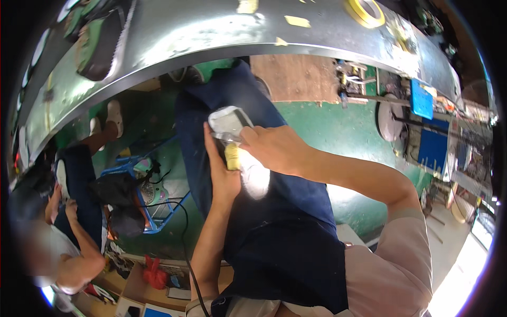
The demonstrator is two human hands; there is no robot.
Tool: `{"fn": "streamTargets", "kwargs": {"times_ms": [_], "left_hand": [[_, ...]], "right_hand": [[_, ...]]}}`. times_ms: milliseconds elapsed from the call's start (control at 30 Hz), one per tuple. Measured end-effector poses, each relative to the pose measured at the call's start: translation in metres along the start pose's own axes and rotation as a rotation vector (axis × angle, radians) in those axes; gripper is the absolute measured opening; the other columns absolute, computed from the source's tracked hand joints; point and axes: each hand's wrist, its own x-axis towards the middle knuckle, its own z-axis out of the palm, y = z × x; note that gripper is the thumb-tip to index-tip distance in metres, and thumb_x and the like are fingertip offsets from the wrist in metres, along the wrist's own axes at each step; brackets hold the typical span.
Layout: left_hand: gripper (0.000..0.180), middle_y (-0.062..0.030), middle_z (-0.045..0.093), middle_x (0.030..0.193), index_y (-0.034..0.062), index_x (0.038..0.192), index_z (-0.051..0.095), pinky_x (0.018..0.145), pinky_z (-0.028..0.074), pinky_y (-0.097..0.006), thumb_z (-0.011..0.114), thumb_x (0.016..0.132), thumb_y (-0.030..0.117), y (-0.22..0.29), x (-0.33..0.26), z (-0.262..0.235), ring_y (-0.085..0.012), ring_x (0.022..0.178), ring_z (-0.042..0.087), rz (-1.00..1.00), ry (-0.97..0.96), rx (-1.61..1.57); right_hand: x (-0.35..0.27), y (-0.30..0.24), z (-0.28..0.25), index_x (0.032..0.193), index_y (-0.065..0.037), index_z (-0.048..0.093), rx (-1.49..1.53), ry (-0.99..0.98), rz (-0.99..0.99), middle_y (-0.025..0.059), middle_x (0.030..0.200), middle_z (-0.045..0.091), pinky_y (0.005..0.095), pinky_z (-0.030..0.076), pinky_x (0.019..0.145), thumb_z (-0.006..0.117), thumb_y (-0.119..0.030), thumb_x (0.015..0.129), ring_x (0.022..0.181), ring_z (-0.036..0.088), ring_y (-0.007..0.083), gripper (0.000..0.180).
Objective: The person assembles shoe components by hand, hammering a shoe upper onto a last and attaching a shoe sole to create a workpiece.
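Observation:
A white and grey shoe [255,177] rests across my lap, its bright end partly washed out by glare. My left hand [221,171] holds it from the left side, fingers stretched along its edge. Yellow wrapping [232,157] shows at the left thumb, against the shoe. From the right, my right hand [274,149] reaches over the shoe, its bent fingers closed on the part next to the grey end. The right fingertips are partly hidden, so any small item between them cannot be made out.
Ahead curves a metal workbench [200,39] with a yellow tape roll [365,12] and dark shoes [100,47]. Left of me are a blue-framed stool [153,228] and a seated person [68,238] handling a shoe. A black cable [186,232] runs by my left arm.

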Motion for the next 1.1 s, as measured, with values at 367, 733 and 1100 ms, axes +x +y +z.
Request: {"fn": "streamTargets", "kwargs": {"times_ms": [367,733,1100], "left_hand": [[0.124,-0.0167,0.034,0.173,0.0119,0.176,0.005,0.129,0.035,-0.046,0.089,0.085,0.004,-0.002,-0.001,-0.008,-0.0324,0.157,0.039,0.019,-0.087,-0.063],[0.057,-0.0154,0.060,0.153,0.0043,0.157,0.053,0.119,0.047,-0.050,0.054,0.116,0.043,0.081,-0.015,0.001,-0.0296,0.142,0.058,0.273,0.283,-0.075],[0.071,-0.0104,0.052,0.165,0.0103,0.170,0.038,0.124,0.041,-0.039,0.037,0.118,0.058,0.016,-0.001,0.005,-0.0238,0.147,0.052,-0.431,0.092,-0.702]], "right_hand": [[-0.028,-0.002,-0.021,0.108,-0.005,0.059,0.098,-0.028,0.299,0.0112,0.090,0.075,0.0421,0.058,0.061,0.063,-0.036,0.110,0.075,0.076,0.0295,0.031],[-0.053,-0.002,-0.051,0.150,-0.004,0.058,0.923,0.169,0.384,0.0000,0.109,0.071,0.0245,0.052,0.078,0.070,-0.031,0.110,0.086,0.062,0.0062,0.050],[-0.050,-0.001,-0.047,0.116,-0.006,0.063,0.483,-0.502,0.309,0.0157,0.094,0.076,0.0474,0.059,0.076,0.061,-0.034,0.111,0.084,0.075,0.0389,0.028]]}}
